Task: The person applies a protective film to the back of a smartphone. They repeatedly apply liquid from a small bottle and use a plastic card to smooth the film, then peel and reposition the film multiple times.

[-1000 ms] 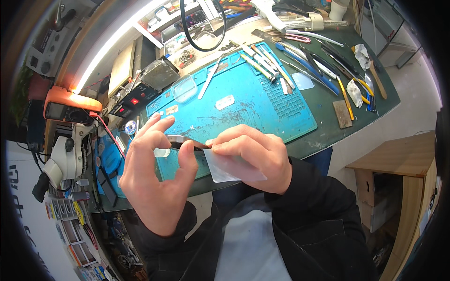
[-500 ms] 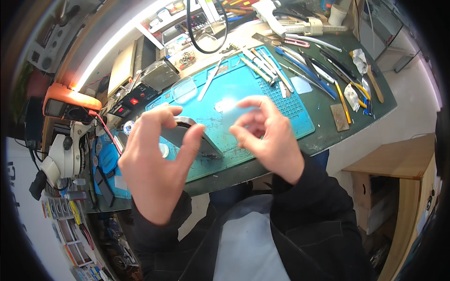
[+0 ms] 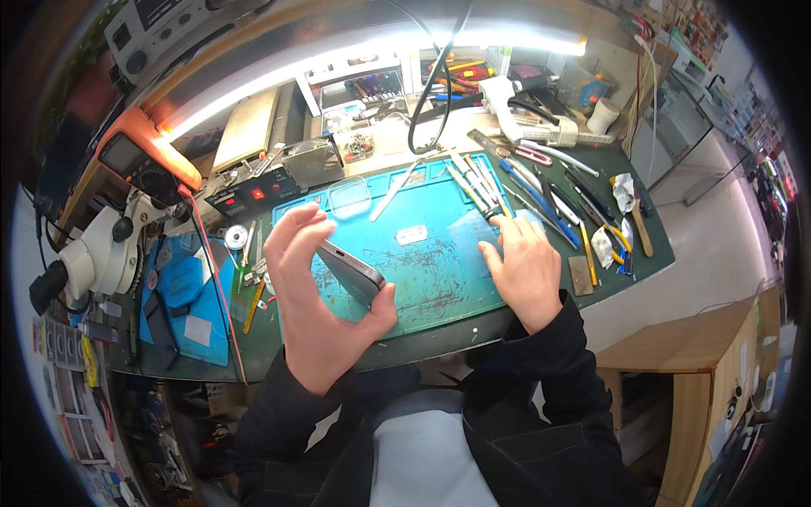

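Over teal mat (image 3: 439, 279): left hand (image 3: 317, 304) fingers grip phone (image 3: 351, 272); right hand (image 3: 525, 272) flat, fingers spread.

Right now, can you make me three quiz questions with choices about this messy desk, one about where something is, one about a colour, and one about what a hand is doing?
1. Where is the microscope?
A. At the left edge of the bench
B. On the wooden cabinet at the right
C. In the middle of the mat

2. What colour is the work mat?
A. Red
B. Teal blue
C. Yellow

3. What is the left hand doing?
A. Lying flat on the floor
B. Holding a phone up by its edges
C. Gripping a hammer

Answers:
1 A: the white microscope stands at the left, beside the orange meter.
2 B: the mat under both hands is teal blue.
3 B: thumb and fingers pinch the phone above the mat, while the right hand rests by the tools.
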`<action>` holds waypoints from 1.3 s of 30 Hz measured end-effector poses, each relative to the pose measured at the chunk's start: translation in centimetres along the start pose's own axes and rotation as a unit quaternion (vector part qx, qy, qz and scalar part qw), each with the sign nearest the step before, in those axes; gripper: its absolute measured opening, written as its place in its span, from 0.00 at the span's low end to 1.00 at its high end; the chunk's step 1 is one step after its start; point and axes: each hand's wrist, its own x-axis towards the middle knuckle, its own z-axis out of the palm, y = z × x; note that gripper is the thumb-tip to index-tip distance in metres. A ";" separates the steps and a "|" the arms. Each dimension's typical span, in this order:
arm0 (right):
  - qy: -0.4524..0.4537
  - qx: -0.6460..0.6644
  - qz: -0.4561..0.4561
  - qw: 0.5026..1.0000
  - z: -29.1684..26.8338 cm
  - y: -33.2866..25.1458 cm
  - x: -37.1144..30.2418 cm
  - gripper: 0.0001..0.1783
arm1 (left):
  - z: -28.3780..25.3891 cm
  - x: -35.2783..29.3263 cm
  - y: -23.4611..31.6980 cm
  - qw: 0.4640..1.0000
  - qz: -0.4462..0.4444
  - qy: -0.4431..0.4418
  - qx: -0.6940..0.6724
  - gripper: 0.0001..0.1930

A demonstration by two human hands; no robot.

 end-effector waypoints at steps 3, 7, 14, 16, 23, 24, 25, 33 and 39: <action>-0.007 -0.001 -0.016 1.000 -0.3 0.0 0.4 0.18 | 0.2 -1.1 0.1 0.995 -0.080 -0.006 -0.061 0.42; -0.124 0.098 0.007 0.987 -1.4 0.1 1.1 0.16 | 1.2 -2.1 0.3 0.996 -0.061 0.004 -0.065 0.42; -0.091 0.419 0.006 0.903 -6.7 -5.3 0.4 0.09 | 2.4 -1.9 0.3 0.994 -0.064 0.026 -0.089 0.45; -0.023 0.395 -0.063 0.916 -6.7 -6.6 -0.5 0.10 | 3.2 -1.8 0.3 0.993 -0.064 0.029 -0.098 0.47; 0.054 0.357 -0.153 0.920 -5.6 -9.1 -0.6 0.12 | 3.9 -1.6 0.0 0.996 -0.045 0.052 -0.064 0.50; 0.054 0.350 -0.158 0.922 -5.6 -9.1 -0.5 0.12 | 3.9 -1.5 0.0 0.996 -0.042 0.054 -0.058 0.50; 0.055 0.344 -0.162 0.923 -5.5 -9.1 -0.5 0.13 | 3.9 -1.6 -0.1 0.996 -0.043 0.052 -0.065 0.51; 0.055 0.325 -0.153 0.932 -5.4 -9.1 0.0 0.14 | 4.1 -1.7 -0.1 0.995 -0.042 0.045 -0.077 0.52; 0.047 0.331 -0.139 0.932 -5.2 -8.9 -0.1 0.13 | 4.4 -1.8 0.0 0.996 -0.039 0.046 -0.072 0.55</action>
